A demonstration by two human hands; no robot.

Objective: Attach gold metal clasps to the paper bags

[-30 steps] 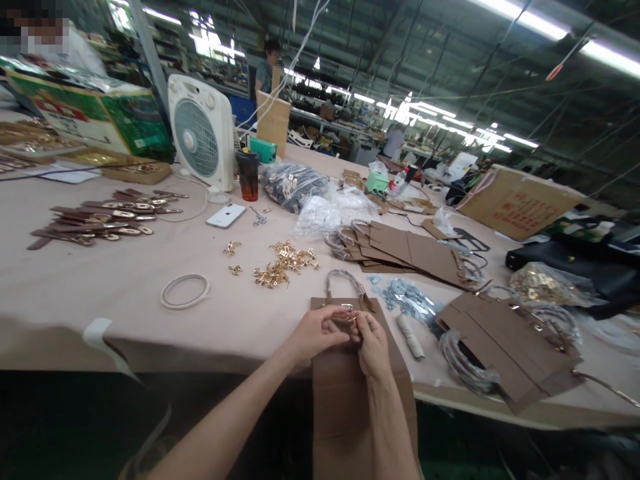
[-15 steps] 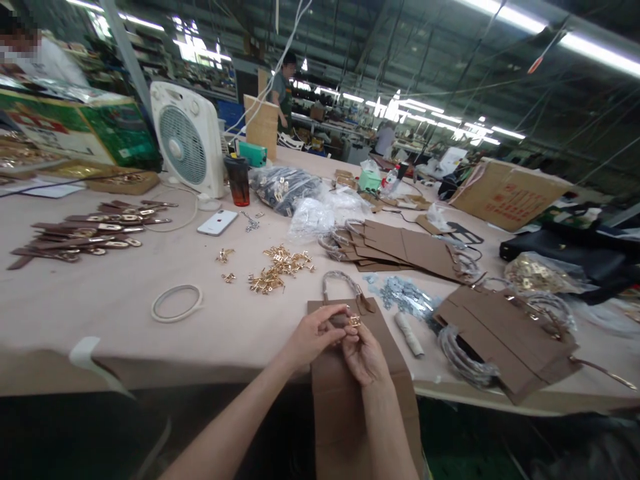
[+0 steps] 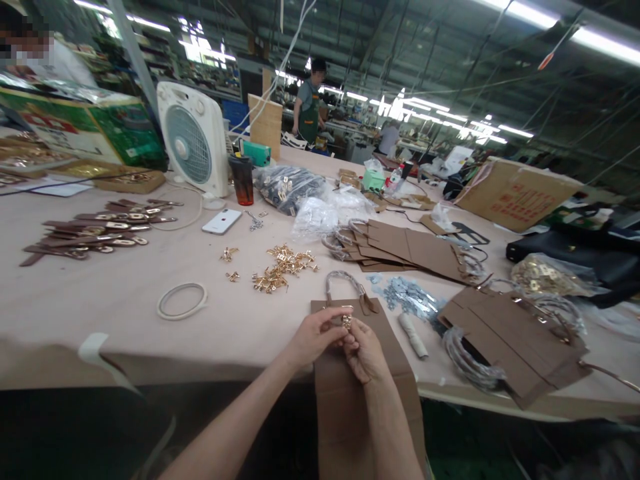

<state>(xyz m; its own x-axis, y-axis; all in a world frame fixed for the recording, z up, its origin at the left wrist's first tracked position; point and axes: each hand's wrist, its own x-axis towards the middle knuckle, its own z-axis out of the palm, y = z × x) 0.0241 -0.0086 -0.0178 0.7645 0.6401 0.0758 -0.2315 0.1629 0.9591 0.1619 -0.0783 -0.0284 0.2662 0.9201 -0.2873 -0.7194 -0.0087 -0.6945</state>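
Note:
My left hand (image 3: 319,335) and my right hand (image 3: 365,351) meet at the fingertips around a small gold-coloured metal fitting (image 3: 347,323). Both are closed in a pinch on it, and the fingers cover part of its shape. Beneath them lies a brown bag panel (image 3: 367,427), hanging over the table's front edge. Its looped handle (image 3: 344,275), wrapped in clear plastic, points away from me. Beyond my hands, a pile of gold metal fittings (image 3: 285,267) is spread on the table. Flat grey metal pieces (image 3: 410,298) lie to the right of the panel.
Stacked brown panels with handles (image 3: 515,340) lie at right, others (image 3: 410,247) farther back. A tape roll (image 3: 183,301), phone (image 3: 221,221), brown straps (image 3: 95,230), fan (image 3: 193,143) and dark cup (image 3: 242,181) occupy the left. A person in an apron (image 3: 309,110) stands behind.
The gold fitting has turned between my fingertips, and my right fingers have closed nearer to it. The view has shifted slightly. The person in the apron has moved right.

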